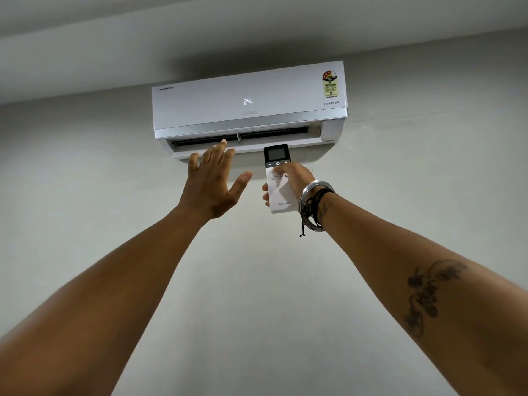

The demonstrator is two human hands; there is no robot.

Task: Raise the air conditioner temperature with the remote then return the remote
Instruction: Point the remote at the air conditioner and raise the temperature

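A white wall-mounted air conditioner (248,101) hangs high on the wall, its front display reading 24 and its lower flap open. My right hand (294,178) holds a white remote (278,192) with a dark screen at its top, pointed up at the unit. The thumb rests on the buttons just under the screen. My left hand (211,181) is raised with fingers spread, palm toward the vent, its fingertips close under the flap and holding nothing.
A plain pale wall (257,281) fills the view below the unit, and the ceiling (171,30) runs just above it. Bracelets and a black cord circle my right wrist (314,204).
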